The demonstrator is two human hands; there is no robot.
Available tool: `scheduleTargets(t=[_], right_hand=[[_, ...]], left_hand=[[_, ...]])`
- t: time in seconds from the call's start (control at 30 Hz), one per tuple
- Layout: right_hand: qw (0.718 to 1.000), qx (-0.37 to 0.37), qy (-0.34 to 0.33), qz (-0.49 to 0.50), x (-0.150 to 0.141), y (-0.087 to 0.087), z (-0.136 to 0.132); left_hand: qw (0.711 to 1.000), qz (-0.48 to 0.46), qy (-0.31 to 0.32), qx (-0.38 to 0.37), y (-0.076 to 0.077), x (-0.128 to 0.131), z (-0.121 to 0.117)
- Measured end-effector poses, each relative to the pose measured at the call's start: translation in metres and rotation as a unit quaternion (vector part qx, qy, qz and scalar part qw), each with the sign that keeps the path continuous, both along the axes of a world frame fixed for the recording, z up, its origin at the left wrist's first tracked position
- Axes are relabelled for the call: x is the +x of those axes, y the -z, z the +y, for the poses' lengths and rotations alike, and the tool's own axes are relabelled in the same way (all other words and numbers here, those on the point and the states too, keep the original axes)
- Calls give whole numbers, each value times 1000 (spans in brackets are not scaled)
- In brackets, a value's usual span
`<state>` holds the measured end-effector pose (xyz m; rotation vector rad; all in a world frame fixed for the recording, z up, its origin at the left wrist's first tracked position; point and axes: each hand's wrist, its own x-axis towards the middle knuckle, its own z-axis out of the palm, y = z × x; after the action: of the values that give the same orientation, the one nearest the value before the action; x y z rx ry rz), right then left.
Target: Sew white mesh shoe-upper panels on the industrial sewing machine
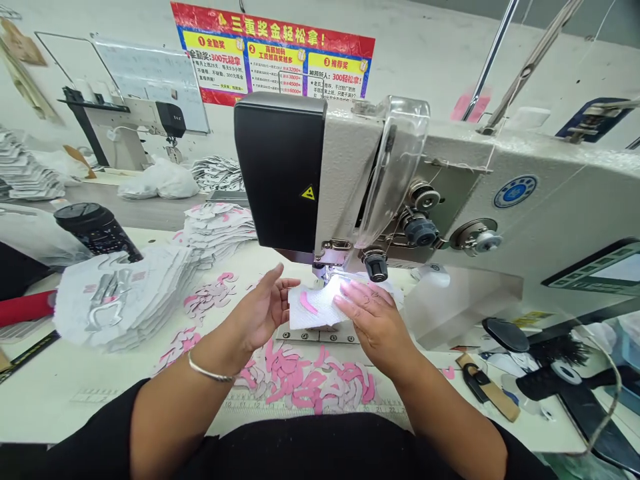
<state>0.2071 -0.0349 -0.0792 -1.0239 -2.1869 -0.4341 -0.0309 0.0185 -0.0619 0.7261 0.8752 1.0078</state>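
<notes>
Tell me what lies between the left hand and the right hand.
In the head view, a white fabric piece bearing a pink crescent lies between the left hand and the right hand, which rests on it.

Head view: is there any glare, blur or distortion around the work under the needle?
In the head view, a bright glare burns out the white fabric piece by the right hand and hides detail near the presser foot; wide-angle distortion bends the sewing machine head; no strong blur shows.
</notes>
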Motion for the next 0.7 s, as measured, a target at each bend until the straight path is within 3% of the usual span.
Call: scheduleTargets(t=[0.1,0.23,0.33,0.47,0.53,0.7], right_hand=[[999,1,-21,-31,0,1,-9],[999,6,-20,-45,3,0,-20],[998,-13,-45,-44,8,-4,-29],[991,-89,-101,-16,15,-9,-37],[992,-93,-83,11,14,-10,-35],[996,-70,45,28,-2,-6,-15]], left_hand=[[999,-10,-40,-3,-3,0,13],[999,1,-17,31,-9,8,22],[997,17,-18,71,-9,11,19],[995,47,-12,84,-2,3,4],[995,60,-7,77,0,-2,-6],[997,56,25,42,-5,-8,-31]])
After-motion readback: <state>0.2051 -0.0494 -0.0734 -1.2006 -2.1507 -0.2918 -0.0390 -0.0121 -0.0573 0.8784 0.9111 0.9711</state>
